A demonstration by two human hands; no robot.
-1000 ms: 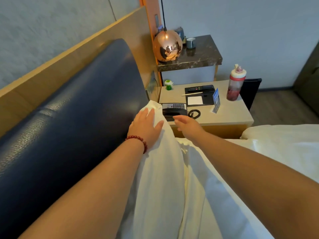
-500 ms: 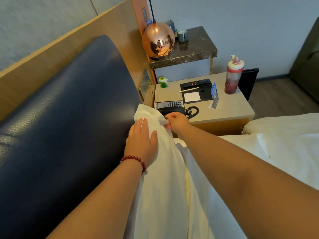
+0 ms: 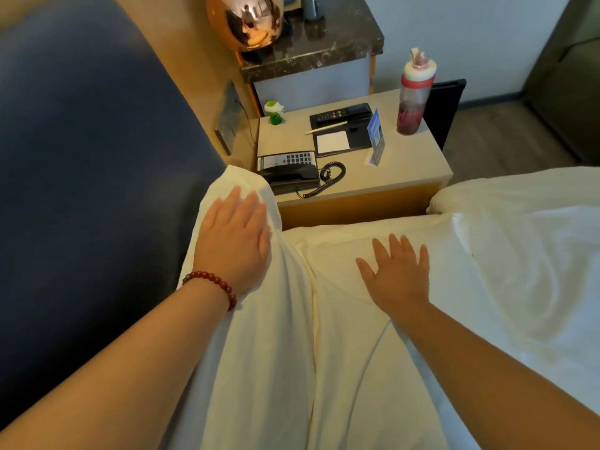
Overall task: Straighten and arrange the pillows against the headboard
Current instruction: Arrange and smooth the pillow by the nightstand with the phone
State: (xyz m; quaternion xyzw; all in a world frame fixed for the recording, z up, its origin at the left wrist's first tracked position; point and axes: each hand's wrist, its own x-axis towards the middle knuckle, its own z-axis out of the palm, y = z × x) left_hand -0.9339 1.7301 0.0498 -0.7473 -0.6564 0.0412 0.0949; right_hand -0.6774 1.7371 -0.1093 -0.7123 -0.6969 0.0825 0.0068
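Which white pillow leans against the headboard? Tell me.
The white pillow under the left hand, beside the dark blue padded headboard; the second pillow lies flat under the right hand.

Padded headboard (image 3: 97, 190) walled off 9 o'clock; nightstand (image 3: 406, 157) with telephone (image 3: 289, 173) blocked 12; open bedding (image 3: 535, 271) toward 3.

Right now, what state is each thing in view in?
standing pillow: on edge, leaning against the headboard.
lying pillow: flat, beside the standing pillow.
left hand: open, flat on the standing pillow.
right hand: open, flat on the lying pillow.
phone handset: on its cradle.
bottle: upright, lid on.
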